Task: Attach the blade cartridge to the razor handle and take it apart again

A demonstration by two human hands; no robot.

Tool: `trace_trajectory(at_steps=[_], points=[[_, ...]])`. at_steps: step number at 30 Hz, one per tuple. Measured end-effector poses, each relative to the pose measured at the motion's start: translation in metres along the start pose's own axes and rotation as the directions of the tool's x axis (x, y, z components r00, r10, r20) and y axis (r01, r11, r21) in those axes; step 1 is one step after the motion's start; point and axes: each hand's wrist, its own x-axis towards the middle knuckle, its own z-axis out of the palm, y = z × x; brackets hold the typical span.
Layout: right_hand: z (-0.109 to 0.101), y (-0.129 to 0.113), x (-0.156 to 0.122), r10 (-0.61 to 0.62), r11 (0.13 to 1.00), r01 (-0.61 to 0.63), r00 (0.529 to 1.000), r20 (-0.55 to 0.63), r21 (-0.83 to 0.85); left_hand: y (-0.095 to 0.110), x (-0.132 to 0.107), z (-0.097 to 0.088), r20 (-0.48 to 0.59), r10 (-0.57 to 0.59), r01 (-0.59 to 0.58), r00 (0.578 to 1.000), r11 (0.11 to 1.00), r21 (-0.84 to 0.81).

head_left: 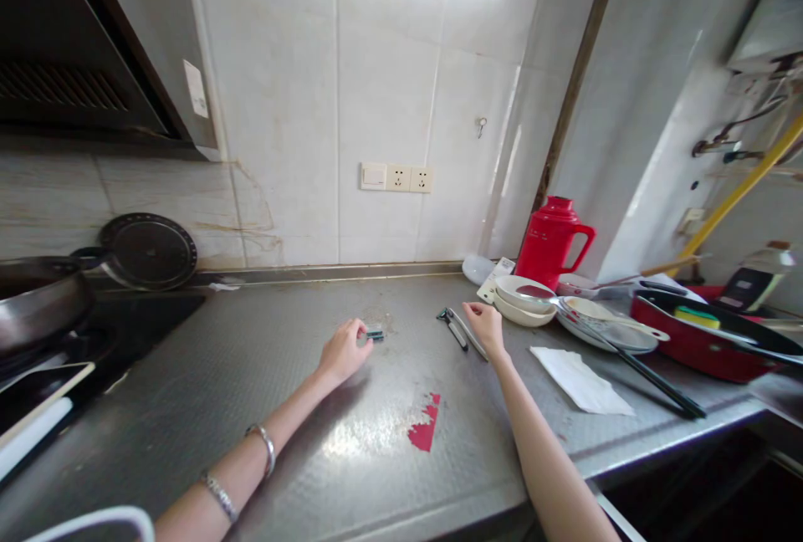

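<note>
My left hand [344,351] is low over the steel counter, its thumb and fingers closed around one end of a small, dark greenish, bar-like piece [375,335]. My right hand [484,326] is curled, with its fingertips turned inward; whether anything is in them is hidden. Just left of it lie a peeler [452,329] with a black and white handle and a slim, curved silver tool [469,334]. The silver tool passes close by the right hand, and I cannot tell if they touch. Nearer to me, between my forearms, a torn red scrap [425,425] lies flat.
Stacked bowls [525,299], a red thermos [552,242] and a white paper sheet [581,380] are on the right. Beyond them stands a red pan [681,345] with a sponge. On the left, a metal pot [41,308] sits on the black stove [144,320], near a round dark lid [149,251].
</note>
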Motion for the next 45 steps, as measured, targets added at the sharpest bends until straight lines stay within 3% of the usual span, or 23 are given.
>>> trace_trajectory(at_steps=[3,6,10,15,25,27,31,34,41,45], points=[[0.004,-0.014,-0.005,-0.064,0.983,0.059,0.998,0.023,0.172,-0.017,0.016,0.010,0.017,0.075,-0.074,0.997,0.995,-0.059],[0.013,-0.032,-0.019,-0.182,0.953,0.145,0.976,0.118,0.267,-0.029,0.026,0.022,0.087,0.064,-0.056,0.994,0.994,-0.093],[0.027,-0.051,-0.040,-0.383,0.892,0.274,0.880,0.279,0.360,-0.033,0.032,0.035,0.145,0.075,-0.060,0.987,0.993,-0.105],[0.034,-0.057,-0.051,-0.483,0.870,0.378,0.786,0.387,0.317,-0.035,0.034,0.039,0.181,0.101,-0.083,0.978,0.991,-0.108],[0.036,-0.052,-0.045,-0.477,0.861,0.338,0.797,0.370,0.380,-0.027,0.028,0.031,0.078,0.128,-0.112,0.989,0.977,-0.183],[0.037,-0.052,-0.046,-0.516,0.835,0.343,0.758,0.398,0.430,-0.019,0.022,0.028,0.077,0.171,-0.151,0.982,0.965,-0.216],[0.035,-0.054,-0.052,-0.584,0.805,0.366,0.631,0.511,0.467,-0.003,0.008,0.021,0.101,0.219,-0.186,0.971,0.947,-0.263],[0.035,-0.058,-0.058,-0.596,0.801,0.383,0.580,0.555,0.460,0.005,-0.001,0.018,0.102,0.257,-0.221,0.961,0.935,-0.279],[0.035,-0.065,-0.063,-0.609,0.793,0.443,0.575,0.547,0.418,0.011,-0.010,0.014,0.127,0.266,-0.225,0.956,0.936,-0.271],[0.026,-0.053,-0.050,-0.586,0.810,0.434,0.593,0.552,0.393,0.005,-0.008,0.013,0.100,0.255,-0.215,0.962,0.930,-0.299]])
